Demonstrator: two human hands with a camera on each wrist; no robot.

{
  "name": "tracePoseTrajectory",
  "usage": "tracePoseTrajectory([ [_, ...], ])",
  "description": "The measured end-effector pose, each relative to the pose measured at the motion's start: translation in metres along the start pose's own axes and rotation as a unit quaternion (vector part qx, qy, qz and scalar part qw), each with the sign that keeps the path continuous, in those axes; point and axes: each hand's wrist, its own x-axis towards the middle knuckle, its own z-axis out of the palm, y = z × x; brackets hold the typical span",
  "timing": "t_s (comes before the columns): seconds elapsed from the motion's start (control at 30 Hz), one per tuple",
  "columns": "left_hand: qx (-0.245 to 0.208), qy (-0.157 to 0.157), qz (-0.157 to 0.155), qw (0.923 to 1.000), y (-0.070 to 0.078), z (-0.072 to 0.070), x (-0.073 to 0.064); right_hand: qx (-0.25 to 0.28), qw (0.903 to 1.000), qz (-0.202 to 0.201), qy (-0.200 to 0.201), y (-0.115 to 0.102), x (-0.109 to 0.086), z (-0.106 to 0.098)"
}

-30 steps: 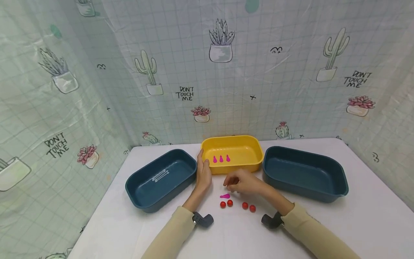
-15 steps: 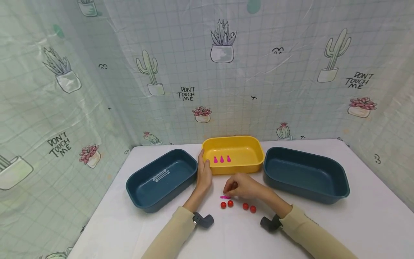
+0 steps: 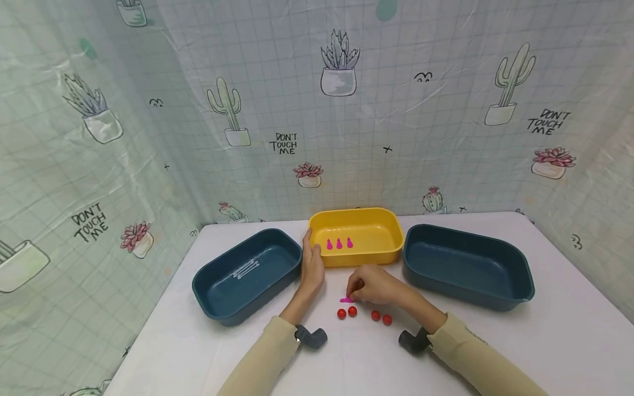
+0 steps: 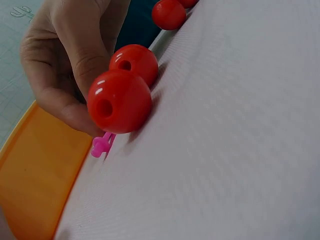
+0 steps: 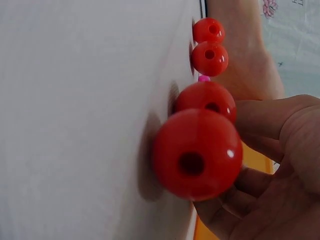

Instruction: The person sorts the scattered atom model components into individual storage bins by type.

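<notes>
In the head view my right hand [image 3: 375, 285] pinches a small pink pear-shaped piece [image 3: 345, 300] at the white tabletop. Its narrow knobbed end [image 4: 101, 145] shows below the fingertips in the left wrist view; the rest is hidden by fingers and beads. My left hand [image 3: 312, 268] rests against the left front corner of a yellow bin [image 3: 364, 258], fingers extended along its side. Three similar pink pieces [image 3: 339, 243] lie in a row inside that bin. Several red beads [image 3: 342, 313] with holes sit just in front of the right hand, and a near one [image 5: 197, 155] looms large in the right wrist view.
A dark blue bin [image 3: 247, 308] at the left holds a few thin white sticks [image 3: 245, 269]. Another dark blue bin [image 3: 468, 291] stands to the right of the yellow one. Patterned curtain [image 3: 277, 110] hangs behind and along the sides of the table.
My right hand has come down onto the loose pink piece and taken it between the fingertips, then shifted it slightly right. The left hand stays at the yellow bin.
</notes>
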Motion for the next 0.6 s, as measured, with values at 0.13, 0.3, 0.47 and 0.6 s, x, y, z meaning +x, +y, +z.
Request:
tracePoseTrajectory([
  [0.13, -0.001, 0.0, 0.0, 1.0, -0.0001, 0.0002, 0.0003, -0.006, 1.0, -0.005, 0.006, 0.0003, 0.0003, -0.0004],
  [0.3, 0.003, -0.004, -0.005, 1.0, -0.0003, -0.0002, 0.0002, -0.004, 0.9998, -0.017, 0.001, 0.0013, 0.0008, -0.0001],
  [0.47, 0.002, -0.002, 0.002, 1.0, -0.0017, 0.0003, 0.0008, -0.001, 1.0, -0.003, -0.003, 0.0002, 0.0003, -0.0006],
  [0.6, 0.001, -0.002, 0.001, 1.0, -0.0022, 0.0002, 0.0008, -0.002, 1.0, -0.001, -0.006, -0.0004, 0.0002, -0.0017],
])
